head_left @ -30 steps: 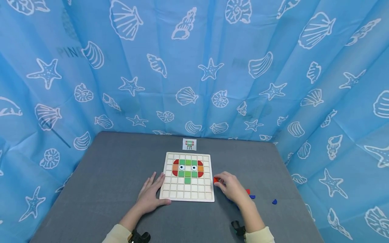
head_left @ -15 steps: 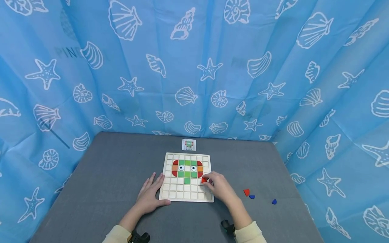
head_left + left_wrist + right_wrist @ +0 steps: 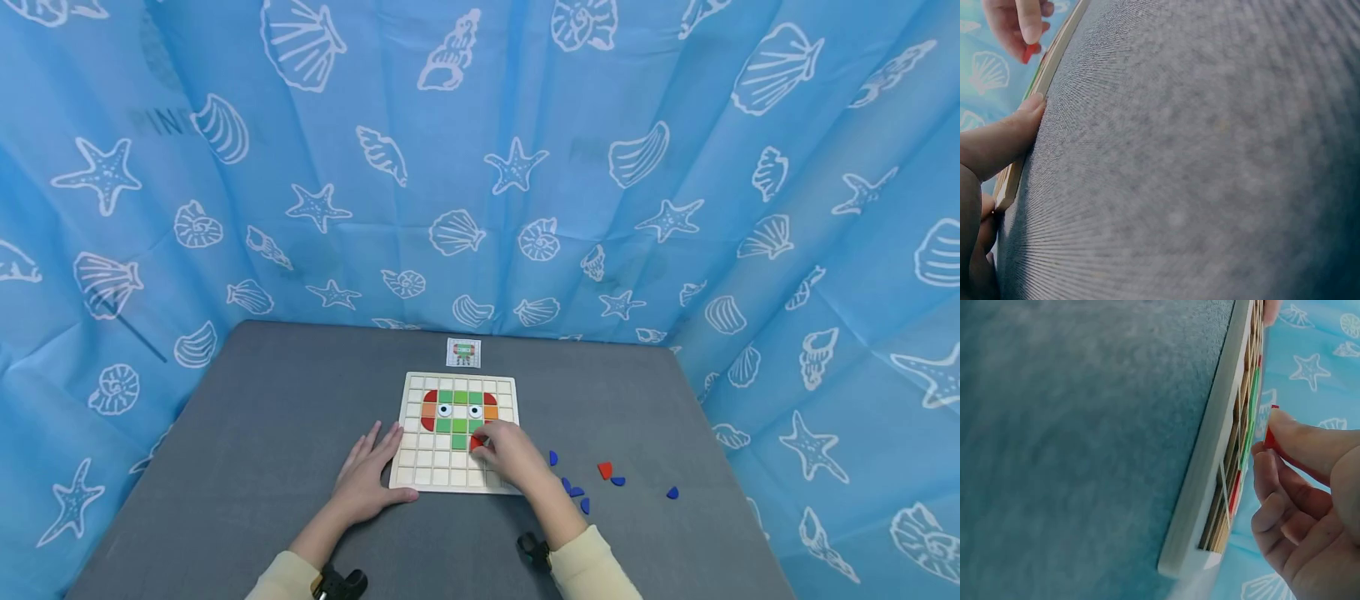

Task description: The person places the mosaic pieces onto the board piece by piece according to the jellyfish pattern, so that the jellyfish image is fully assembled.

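A pale wooden grid board [image 3: 426,477] lies on the grey table, with green, red and orange tiles and two eye discs set in its upper part. My left hand [image 3: 366,479] rests spread at the board's lower left corner, fingers on the left side and thumb [image 3: 1013,131] against the front edge. Over the board, my right hand [image 3: 510,454] pinches a small red tile [image 3: 1270,428] between thumb and fingertips, right of the lowest green tile [image 3: 458,442]. In the right wrist view the red tile stands tilted above the board, apart from it. My right hand hides some right-hand cells.
Another red tile [image 3: 605,471] lies right of the board, touching or close to a blue piece [image 3: 618,481]. Several more rounded blue pieces [image 3: 577,492] are scattered nearby, one blue piece [image 3: 672,493] farther right. A small printed card [image 3: 463,352] lies behind the board. A blue curtain [image 3: 480,167] surrounds the table.
My right hand has carried the red tile leftward from beside the board to over its middle, uncovering blue pieces on the table. My left hand has stayed at the board's corner.
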Action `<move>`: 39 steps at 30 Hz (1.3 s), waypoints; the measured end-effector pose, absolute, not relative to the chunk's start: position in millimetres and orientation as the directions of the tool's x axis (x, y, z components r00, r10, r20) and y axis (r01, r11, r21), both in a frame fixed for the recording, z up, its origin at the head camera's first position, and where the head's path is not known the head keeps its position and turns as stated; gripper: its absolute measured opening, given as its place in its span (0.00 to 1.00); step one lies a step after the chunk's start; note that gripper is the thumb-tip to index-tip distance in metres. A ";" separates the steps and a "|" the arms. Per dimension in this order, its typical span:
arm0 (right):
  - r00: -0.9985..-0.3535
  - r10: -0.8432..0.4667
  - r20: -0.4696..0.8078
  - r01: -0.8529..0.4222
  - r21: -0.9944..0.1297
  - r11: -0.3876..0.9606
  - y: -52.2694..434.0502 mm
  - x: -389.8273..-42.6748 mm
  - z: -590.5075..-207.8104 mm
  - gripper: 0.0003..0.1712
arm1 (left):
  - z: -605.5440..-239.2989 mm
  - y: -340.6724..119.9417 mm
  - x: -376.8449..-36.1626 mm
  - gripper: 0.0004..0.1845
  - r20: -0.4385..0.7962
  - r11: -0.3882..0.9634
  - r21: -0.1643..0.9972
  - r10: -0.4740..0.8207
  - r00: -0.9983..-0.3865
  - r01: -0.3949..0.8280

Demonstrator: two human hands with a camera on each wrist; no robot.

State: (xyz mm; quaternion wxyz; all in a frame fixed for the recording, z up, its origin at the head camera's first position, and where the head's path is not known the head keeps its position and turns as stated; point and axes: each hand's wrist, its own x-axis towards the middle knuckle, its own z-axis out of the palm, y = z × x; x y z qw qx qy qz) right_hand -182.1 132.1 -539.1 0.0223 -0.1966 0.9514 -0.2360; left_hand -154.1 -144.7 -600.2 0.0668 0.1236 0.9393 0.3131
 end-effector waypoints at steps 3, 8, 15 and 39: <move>-0.925 -0.379 0.026 -0.351 -0.440 0.827 128.0 -184.7 -540.3 0.11 | -599.8 -144.7 -154.4 0.63 -0.061 0.775 0.606 0.271 -0.961 0.180; -0.935 -0.354 0.022 -0.332 -0.404 0.852 124.6 -186.4 -544.1 0.11 | -599.9 -144.4 -154.7 0.63 -0.069 0.775 0.608 0.271 -0.960 0.175; -0.938 -0.343 0.046 -0.333 -0.390 0.859 124.7 -188.2 -546.8 0.10 | -602.0 -144.0 -155.4 0.63 -0.070 0.779 0.603 0.267 -0.961 0.173; -0.917 -0.390 0.086 -0.380 -0.486 0.787 146.2 -178.3 -526.2 0.11 | -600.9 -143.3 -154.4 0.63 -0.055 0.778 0.602 0.264 -0.963 0.179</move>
